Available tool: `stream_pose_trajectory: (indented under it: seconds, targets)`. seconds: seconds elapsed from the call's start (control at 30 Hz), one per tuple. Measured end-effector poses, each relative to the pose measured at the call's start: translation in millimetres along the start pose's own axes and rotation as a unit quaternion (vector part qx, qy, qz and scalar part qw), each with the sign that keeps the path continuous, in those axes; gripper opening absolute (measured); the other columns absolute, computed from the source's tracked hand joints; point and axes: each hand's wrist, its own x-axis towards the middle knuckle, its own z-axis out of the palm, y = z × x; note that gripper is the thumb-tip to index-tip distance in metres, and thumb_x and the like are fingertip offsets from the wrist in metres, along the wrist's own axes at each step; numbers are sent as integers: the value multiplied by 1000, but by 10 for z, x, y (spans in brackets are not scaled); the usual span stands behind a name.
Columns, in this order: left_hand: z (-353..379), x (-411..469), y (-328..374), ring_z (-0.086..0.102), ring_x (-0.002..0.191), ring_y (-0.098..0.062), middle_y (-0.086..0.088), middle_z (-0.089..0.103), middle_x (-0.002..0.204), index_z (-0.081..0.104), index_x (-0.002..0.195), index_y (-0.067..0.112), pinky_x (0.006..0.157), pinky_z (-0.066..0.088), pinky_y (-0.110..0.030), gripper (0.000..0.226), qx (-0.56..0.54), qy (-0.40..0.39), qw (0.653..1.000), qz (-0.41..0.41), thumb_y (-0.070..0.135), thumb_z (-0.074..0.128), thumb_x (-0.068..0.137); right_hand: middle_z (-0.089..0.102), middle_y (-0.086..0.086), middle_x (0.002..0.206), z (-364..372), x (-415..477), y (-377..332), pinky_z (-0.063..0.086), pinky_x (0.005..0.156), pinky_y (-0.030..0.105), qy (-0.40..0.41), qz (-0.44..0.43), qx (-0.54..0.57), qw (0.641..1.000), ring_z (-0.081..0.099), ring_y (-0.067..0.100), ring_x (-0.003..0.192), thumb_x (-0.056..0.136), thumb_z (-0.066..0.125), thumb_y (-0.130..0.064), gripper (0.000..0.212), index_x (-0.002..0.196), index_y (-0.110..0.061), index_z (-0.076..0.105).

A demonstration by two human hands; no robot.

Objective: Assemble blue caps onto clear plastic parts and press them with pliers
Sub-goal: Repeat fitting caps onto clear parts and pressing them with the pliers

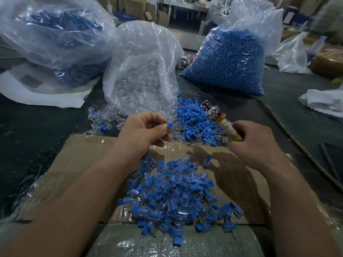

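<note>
My left hand (143, 129) pinches a blue cap (169, 126) between thumb and fingertips; whether a clear part is under it is hard to tell. My right hand (254, 140) grips the taped handle of the pliers (220, 119), whose metal jaws point up and left, a short way right of the cap. Loose blue caps (193, 119) lie in a heap just beyond both hands. Loose clear plastic parts (104, 117) spill from an open clear bag (141, 75). A pile of assembled blue-and-clear pieces (176, 197) sits on the cardboard (78, 164) below my wrists.
A big bag of blue caps (232, 60) stands at the back right. Another large bag with blue pieces (55, 34) lies at the back left. White crumpled plastic (323, 101) is at the right edge, and a dark cord (297, 141) runs along the right.
</note>
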Motion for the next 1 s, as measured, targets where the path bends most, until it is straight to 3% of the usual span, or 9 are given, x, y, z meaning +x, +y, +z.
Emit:
stream_pose_trajectory:
  seconds: [0.1, 0.33, 0.57, 0.87, 1.0]
  targets:
    - [21, -2, -5, 63, 58, -9, 5, 64, 57, 58, 75, 10, 53, 51, -17, 18, 9, 7, 1000, 14, -6, 54, 83, 51, -15, 73, 65, -33, -71, 36, 56, 23, 14, -42, 22, 999, 49, 4, 67, 73, 63, -8, 25, 86, -27, 52]
    - [20, 0, -8, 64, 59, -7, 7, 66, 60, 57, 78, 12, 53, 50, -16, 17, 5, 33, 998, 51, -4, 54, 84, 44, -15, 79, 242, -60, -190, 27, 55, 22, -39, -102, 13, 994, 42, 1, 71, 72, 61, -10, 30, 87, -28, 43]
    - [22, 4, -19, 63, 58, -3, 9, 66, 60, 58, 76, 15, 52, 49, -14, 22, 24, 35, 996, 75, -5, 55, 83, 45, -14, 83, 275, -79, -232, 32, 61, 22, -63, -117, 26, 991, 44, 3, 76, 72, 62, -13, 29, 88, -28, 43]
    - [48, -25, -12, 61, 56, 0, 9, 63, 58, 57, 75, 16, 53, 48, -13, 24, 70, 34, 992, 97, -7, 55, 83, 46, -14, 78, 272, -88, -252, 27, 59, 22, -83, -118, 12, 989, 41, 2, 71, 72, 71, -19, 29, 84, -27, 46]
    - [67, -63, 9, 60, 56, 2, 5, 60, 64, 56, 74, 17, 55, 49, -12, 25, 90, 44, 989, 112, -6, 56, 83, 50, -14, 73, 261, -91, -265, 31, 57, 25, -70, -109, 23, 991, 46, 7, 69, 68, 73, -12, 29, 81, -26, 52]
